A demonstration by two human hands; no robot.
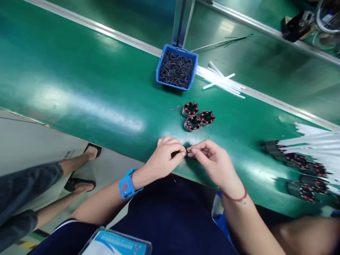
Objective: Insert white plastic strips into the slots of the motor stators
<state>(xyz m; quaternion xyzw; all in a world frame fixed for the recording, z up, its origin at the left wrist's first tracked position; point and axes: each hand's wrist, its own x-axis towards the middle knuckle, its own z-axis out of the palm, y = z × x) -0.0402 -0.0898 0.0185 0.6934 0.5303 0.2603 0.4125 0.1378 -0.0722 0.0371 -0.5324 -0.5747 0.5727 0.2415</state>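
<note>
My left hand (166, 156) and my right hand (211, 159) meet at the front edge of the green bench, fingertips pinched close together. Between them runs a thin dark piece (188, 152), apparently a short black tube at the right fingertips. The left fingers curl round something dark, mostly hidden by the hand; a fine wire end (174, 178) shows below it. Just beyond my hands stand three copper-wound motor stators (192, 124) in a cluster, loose wire ends sticking out. Behind them is a blue bin (158, 72) full of short black tubes (176, 69).
White strips (223, 80) lie by the metal rail right of the bin. More stators (300, 191) and a stack of white strips (316, 140) sit at the right. A metal post (183, 21) rises behind the bin. Another person's legs (34, 187) are at left; a blurred arm (308, 233) is at lower right.
</note>
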